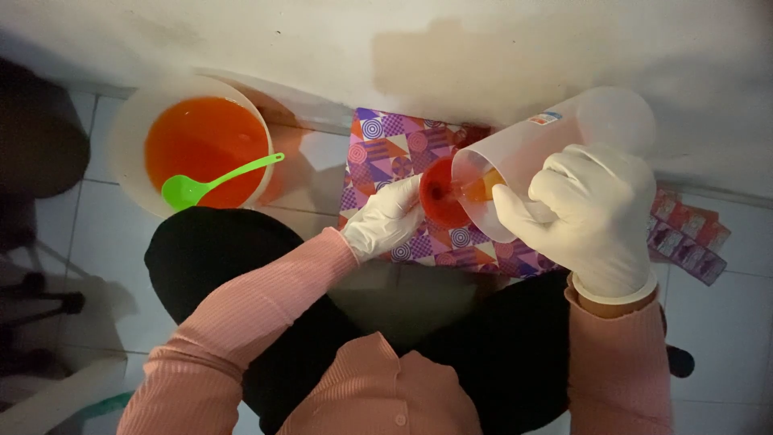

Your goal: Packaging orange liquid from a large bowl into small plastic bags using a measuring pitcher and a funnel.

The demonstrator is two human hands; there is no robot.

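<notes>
While the gloved right hand (592, 217) grips the tilted translucent jug (531, 157), orange liquid runs into a small red funnel (439, 193) pinched by the gloved left hand (386, 221) over the patterned box (394, 137).

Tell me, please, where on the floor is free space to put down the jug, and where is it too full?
Bare tiles lie between the white bowl and the patterned box, by the wall. More tile shows at far right, below the small packets. It is crowded over the box: the left hand steadies a red funnel, the right hand tips the jug.
</notes>
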